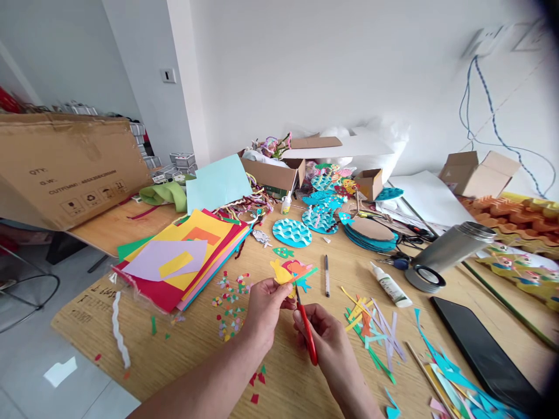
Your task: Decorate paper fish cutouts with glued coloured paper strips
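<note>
Two hands work a yellow paper shape [279,272] with red scissors [307,331] over a cluttered craft table [183,361]
The left hand [263,305] pinches the yellow paper shape between thumb and fingertips; the shape sits at 1 o'clock from that hand and 11 o'clock from the right hand [332,348]. The right hand is closed around the handles of the red scissors, blades pointing to 12 o'clock, tips at the shape's lower edge. A stack of coloured sheets [183,256] lies at 10 o'clock from the hands, a pen [326,275] at 1 o'clock, a glue bottle [391,285] at 2 o'clock and loose paper strips [371,329] at 3 o'clock
</note>
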### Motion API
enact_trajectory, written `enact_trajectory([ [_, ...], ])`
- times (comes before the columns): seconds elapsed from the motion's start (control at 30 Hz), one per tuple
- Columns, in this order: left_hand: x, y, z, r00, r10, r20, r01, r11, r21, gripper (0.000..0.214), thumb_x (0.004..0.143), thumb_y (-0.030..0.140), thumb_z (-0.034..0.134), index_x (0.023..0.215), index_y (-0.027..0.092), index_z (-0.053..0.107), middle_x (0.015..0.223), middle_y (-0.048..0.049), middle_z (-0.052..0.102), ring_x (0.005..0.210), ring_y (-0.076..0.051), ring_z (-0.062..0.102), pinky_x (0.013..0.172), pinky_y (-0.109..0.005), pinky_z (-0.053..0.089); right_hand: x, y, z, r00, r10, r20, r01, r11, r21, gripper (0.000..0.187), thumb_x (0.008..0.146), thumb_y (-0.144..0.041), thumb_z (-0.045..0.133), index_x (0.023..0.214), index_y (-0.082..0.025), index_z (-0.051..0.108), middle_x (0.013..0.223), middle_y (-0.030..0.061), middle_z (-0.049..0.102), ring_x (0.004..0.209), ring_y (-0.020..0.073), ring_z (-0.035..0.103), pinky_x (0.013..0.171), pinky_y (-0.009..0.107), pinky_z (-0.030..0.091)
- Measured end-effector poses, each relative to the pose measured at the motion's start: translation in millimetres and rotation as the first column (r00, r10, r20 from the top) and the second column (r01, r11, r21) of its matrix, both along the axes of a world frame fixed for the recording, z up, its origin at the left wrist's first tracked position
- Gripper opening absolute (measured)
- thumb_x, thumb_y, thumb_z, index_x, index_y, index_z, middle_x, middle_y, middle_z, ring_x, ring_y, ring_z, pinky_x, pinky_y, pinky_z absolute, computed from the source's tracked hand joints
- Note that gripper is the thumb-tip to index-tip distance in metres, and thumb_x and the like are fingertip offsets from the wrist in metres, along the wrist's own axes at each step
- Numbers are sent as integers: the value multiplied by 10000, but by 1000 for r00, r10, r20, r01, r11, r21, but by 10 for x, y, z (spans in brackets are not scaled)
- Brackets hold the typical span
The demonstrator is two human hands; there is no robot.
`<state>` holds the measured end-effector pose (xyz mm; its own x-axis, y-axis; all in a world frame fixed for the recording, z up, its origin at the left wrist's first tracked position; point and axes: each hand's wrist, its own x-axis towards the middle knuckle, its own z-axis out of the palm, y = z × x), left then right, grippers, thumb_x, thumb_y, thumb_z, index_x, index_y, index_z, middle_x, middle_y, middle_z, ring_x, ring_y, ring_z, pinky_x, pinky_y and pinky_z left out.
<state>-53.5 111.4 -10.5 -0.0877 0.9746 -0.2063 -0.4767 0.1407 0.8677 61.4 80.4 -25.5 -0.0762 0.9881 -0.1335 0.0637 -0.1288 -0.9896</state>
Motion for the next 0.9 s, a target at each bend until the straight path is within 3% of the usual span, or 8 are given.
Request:
enact_trajectory([
  [0.9,-7,13,-23,999,-14,-51,15,1000,6,173,637,285,680,622,121,626,573,-24,602,529,-116,540,553,-246,466,11,12,9,999,-31,28,29,998,54,427,649,-561,721,695,-163,575,540,-43,477,485,105,420,450,227,311],
])
